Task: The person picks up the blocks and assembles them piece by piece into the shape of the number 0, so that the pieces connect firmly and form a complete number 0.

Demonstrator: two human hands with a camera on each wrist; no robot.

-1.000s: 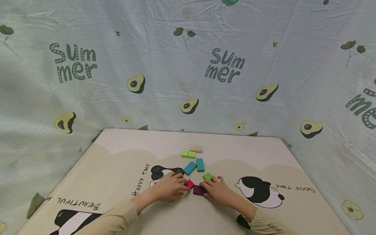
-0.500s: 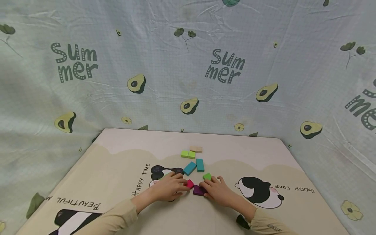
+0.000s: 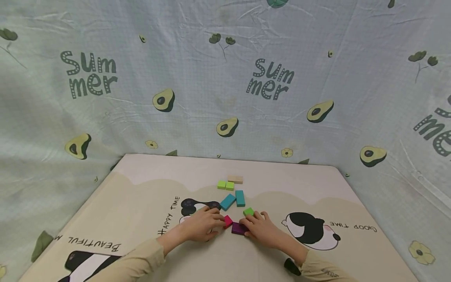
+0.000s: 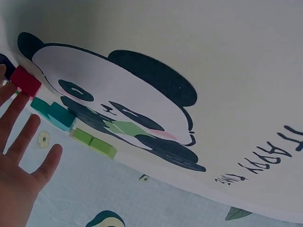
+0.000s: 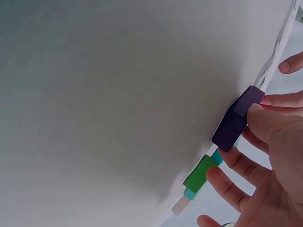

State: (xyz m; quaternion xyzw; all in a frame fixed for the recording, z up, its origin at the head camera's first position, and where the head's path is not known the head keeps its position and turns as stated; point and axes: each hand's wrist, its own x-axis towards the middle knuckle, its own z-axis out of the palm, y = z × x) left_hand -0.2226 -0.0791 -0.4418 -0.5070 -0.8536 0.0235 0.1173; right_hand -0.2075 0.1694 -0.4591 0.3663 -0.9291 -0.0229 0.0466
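In the head view, my right hand (image 3: pixel 261 230) holds a purple block (image 3: pixel 238 228) on the table. Its thumb and a finger pinch the block (image 5: pixel 233 124) in the right wrist view. A red block (image 3: pixel 228 221) lies just left of it, close to its corner. My left hand (image 3: pixel 203 225) is beside the red block, its fingertips at that block's left side. Spread, fairly straight fingers (image 4: pixel 21 142) show in the left wrist view, near the red block (image 4: pixel 26 82). Whether they touch it is hard to tell. A green block (image 3: pixel 248 211) sits by my right fingertips.
Two teal blocks, one slanted (image 3: pixel 228 201) and one straighter (image 3: pixel 240 198), lie beyond the hands. Two lime blocks (image 3: pixel 225 185) stand side by side farther back, by a tan wooden block (image 3: pixel 235 179). A patterned curtain (image 3: pixel 197 78) rises behind the table (image 3: pixel 158 168).
My left hand's fingers have shifted slightly at the red block, and more of its lower side shows. My right hand and the other blocks keep their places.
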